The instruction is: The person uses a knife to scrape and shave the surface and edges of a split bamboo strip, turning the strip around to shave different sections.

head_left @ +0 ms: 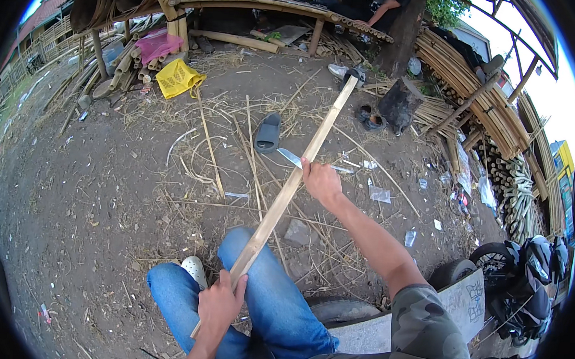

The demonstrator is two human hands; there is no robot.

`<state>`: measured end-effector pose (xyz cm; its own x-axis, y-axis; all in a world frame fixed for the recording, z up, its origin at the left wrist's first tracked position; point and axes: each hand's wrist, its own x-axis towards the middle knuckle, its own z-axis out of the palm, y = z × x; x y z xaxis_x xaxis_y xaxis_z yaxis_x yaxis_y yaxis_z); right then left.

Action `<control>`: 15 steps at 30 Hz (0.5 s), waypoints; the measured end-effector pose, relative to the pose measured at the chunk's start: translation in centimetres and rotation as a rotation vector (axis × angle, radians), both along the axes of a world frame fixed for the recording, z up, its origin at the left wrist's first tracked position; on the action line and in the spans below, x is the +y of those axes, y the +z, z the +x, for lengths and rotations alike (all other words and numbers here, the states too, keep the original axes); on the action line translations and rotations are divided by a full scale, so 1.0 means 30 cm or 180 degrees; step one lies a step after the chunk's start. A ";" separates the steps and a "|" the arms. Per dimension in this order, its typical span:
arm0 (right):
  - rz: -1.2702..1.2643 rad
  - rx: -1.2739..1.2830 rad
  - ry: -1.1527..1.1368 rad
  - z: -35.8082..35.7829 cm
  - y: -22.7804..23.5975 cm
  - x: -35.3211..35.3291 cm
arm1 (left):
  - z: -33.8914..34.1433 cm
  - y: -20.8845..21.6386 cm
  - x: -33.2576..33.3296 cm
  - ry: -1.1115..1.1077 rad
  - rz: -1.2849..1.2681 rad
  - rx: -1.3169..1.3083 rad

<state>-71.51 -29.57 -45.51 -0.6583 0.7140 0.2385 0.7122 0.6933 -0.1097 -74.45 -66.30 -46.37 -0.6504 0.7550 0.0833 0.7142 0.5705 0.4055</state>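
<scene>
A long, pale, flat bamboo strip [278,208] slants from my lap away toward the upper right. My left hand [219,304] is closed round its near part, above my jeans. Farther up, my right hand [322,182] is closed at the strip's right edge, on a knife [289,157]. The knife's bright blade shows to the left of the strip, lying across it; its handle is mostly hidden by the fingers. The strip's far end stands out beyond the right hand, near the dark shoes.
A grey slide sandal [268,133], a stone [298,232] and scattered bamboo slivers lie on the dirt. A yellow bag [179,78] sits far left, a tree stump [400,106] far right. Bamboo stacks [474,92] stand behind. Motorcycles [523,276] are parked at right.
</scene>
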 end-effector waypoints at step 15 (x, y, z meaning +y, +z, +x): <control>-0.0114 0.0020 -0.0014 0.002 0.003 0.001 | -0.010 0.014 0.013 0.0078 -0.0129 -0.0126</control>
